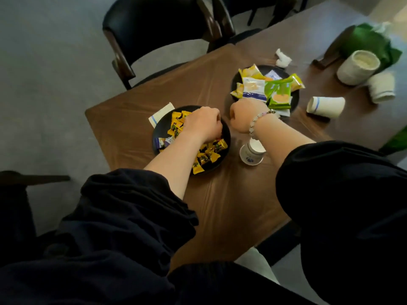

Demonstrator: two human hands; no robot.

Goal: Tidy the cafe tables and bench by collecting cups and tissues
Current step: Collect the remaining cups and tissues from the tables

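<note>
My left hand (203, 123) hovers over a black plate (222, 155) of yellow candies, fingers curled under; anything inside them is hidden. My right hand (243, 116), with a bead bracelet on the wrist, is a closed fist between the two plates, and nothing shows in it. A small white paper cup (251, 154) stands upright under my right forearm. Another paper cup (326, 106) lies on its side to the right. A crumpled tissue (283, 58) lies beyond the far plate. A folded napkin (160, 114) pokes out beside the candy plate.
A second black plate (294, 100) holds snack packets. At the far right of the wooden table (220, 205) a stack of cups (356, 67) stands beside a tipped stack (381, 88) and a green bag (370, 40). Black chairs (154, 25) line the far side.
</note>
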